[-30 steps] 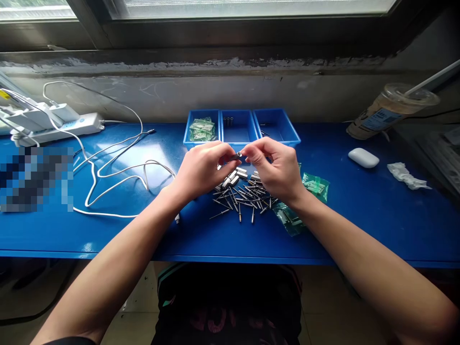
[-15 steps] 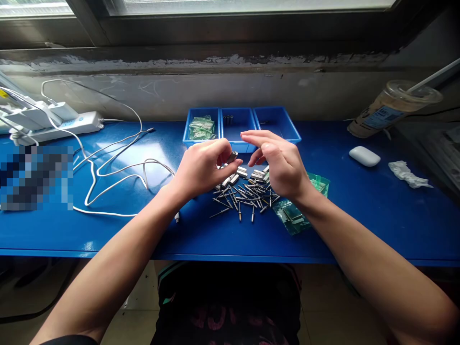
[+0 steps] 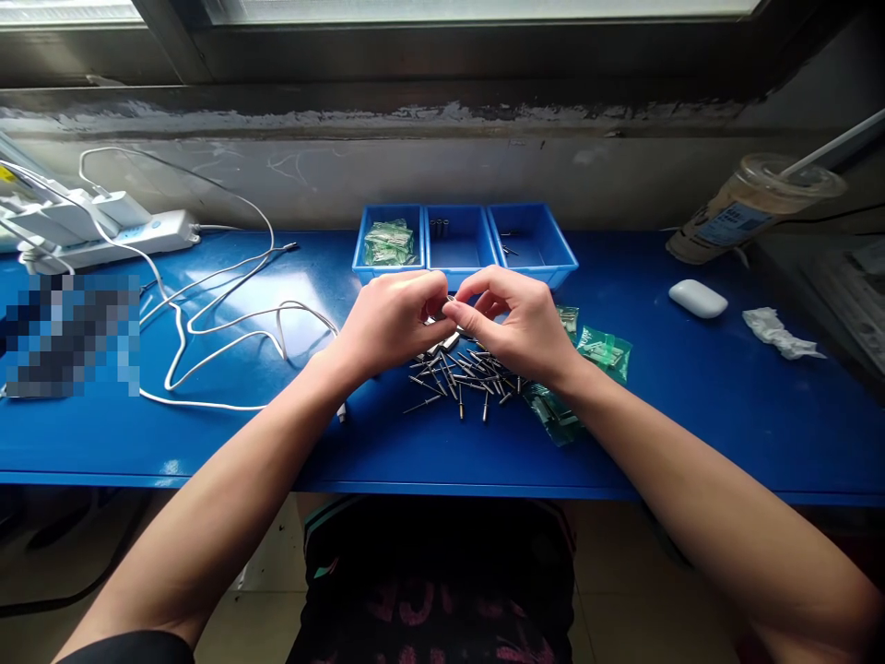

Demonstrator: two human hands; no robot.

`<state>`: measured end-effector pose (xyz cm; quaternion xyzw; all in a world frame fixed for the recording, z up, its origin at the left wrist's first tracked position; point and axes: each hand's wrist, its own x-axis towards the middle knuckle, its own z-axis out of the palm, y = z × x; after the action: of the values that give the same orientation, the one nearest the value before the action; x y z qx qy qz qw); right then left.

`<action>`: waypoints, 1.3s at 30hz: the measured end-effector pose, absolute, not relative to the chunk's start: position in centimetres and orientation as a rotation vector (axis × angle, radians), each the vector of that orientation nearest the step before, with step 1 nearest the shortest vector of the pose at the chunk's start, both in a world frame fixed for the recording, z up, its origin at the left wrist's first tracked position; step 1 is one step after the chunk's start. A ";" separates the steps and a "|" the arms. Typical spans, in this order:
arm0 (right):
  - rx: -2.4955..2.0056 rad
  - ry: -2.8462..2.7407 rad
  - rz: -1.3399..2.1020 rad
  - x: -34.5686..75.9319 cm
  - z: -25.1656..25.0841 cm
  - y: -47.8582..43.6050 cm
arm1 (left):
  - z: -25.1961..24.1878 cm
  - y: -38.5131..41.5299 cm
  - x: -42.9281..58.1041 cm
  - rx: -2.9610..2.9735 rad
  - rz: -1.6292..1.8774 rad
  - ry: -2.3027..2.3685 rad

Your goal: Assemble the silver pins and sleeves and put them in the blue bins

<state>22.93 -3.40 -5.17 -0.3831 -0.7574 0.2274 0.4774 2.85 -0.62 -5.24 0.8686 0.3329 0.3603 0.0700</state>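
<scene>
My left hand and right hand meet at a small metal sleeve.
From my end I see the left fingers pinching the mostly hidden sleeve; the right thumb and forefinger sit against its near end, and I cannot tell whether they grip it. Below the fingers, blind rivets lie strewn on the table; green packets lie to their right, three blue bins just beyond.
</scene>
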 end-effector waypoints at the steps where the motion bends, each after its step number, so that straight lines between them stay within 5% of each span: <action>1: -0.933 -1.856 0.555 22.9 -5.2 -3.4 | -5.3 -0.6 2.8 2.616 1.078 0.993; 39: -0.884 -1.926 0.523 22.9 -5.0 -3.6 | -5.1 -0.6 2.7 2.620 1.081 0.910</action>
<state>22.91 -3.60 -4.95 -0.3592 -0.7830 0.2127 0.4611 2.65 -0.59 -5.10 0.8772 0.3046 0.3620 0.0822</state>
